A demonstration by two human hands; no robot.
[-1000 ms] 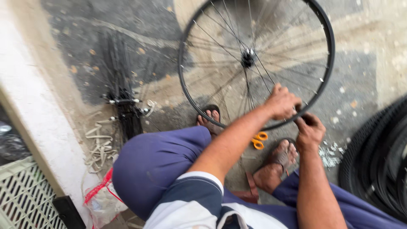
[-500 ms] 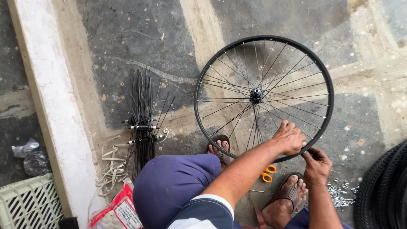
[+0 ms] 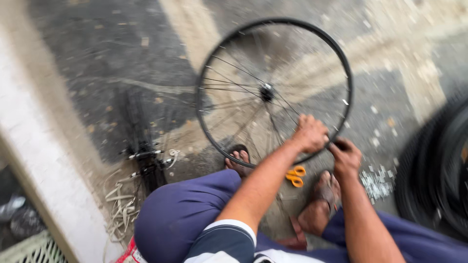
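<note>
The floor (image 3: 112,58) is rough concrete, dark and pale in patches, and the whole view is blurred. A pale kerb (image 3: 44,170) runs down the left side. At the right edge lies a stack of black tyres (image 3: 438,170). The wheel (image 3: 229,53), a black rim with thin spokes and a hub in the middle, stands upright on the floor in front of the person, its lower edge between the two sandalled feet. The person sits low, knees in dark blue cloth, the left knee (image 3: 180,219) large in the foreground. A bundle of black spokes (image 3: 141,141) lies on the floor left of the wheel, with pale strips (image 3: 119,207) beside it near the kerb. The left hand (image 3: 310,134) rests on the lower right of the rim, fingers curled over it. The right hand (image 3: 346,157) is just beside it at the rim, fingers closed around a small dark tool; which tool I cannot tell. Orange scissors (image 3: 295,176) lie on the floor below the hands, and small pale bits (image 3: 375,182) are scattered to the right.
</note>
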